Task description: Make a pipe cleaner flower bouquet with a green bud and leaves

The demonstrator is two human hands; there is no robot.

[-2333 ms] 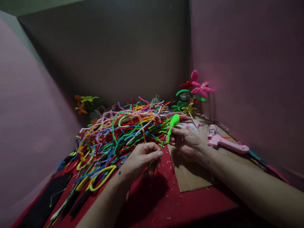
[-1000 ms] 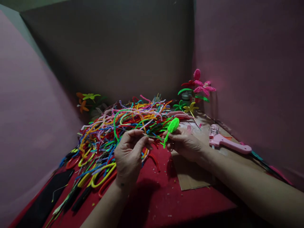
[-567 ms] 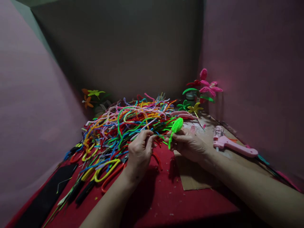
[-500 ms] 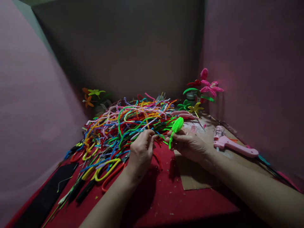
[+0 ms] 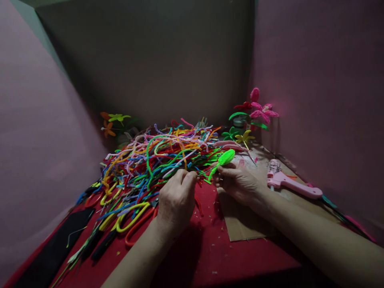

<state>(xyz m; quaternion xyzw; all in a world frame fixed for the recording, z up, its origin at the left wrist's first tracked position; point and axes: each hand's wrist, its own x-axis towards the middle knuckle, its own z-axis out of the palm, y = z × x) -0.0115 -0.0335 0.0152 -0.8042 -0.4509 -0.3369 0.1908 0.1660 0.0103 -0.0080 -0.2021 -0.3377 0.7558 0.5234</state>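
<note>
My right hand (image 5: 240, 182) pinches a bright green pipe-cleaner bud (image 5: 227, 157) just below its rounded head. The bud leans to the upper right, and a short green tail (image 5: 211, 174) hangs down to the left from its base. My left hand (image 5: 177, 196) is closed, thumb against the curled fingers, on the end of a thin wire stem (image 5: 205, 173) that runs across to the bud. The fingertips of the left hand are partly hidden. Behind both hands lies a large heap of coloured pipe cleaners (image 5: 168, 148).
Yellow- and red-handled scissors (image 5: 135, 218) lie left of my left forearm. A pink glue gun (image 5: 288, 182) and a cardboard piece (image 5: 243, 224) are at the right. Pipe-cleaner flowers (image 5: 264, 111) stand at the back. A black strip (image 5: 57, 248) lies on the red cloth (image 5: 222, 260).
The green bud has tipped from nearly upright to leaning right, its tail swinging left. My left hand has turned, showing more of its back. The whole view has shifted slightly.
</note>
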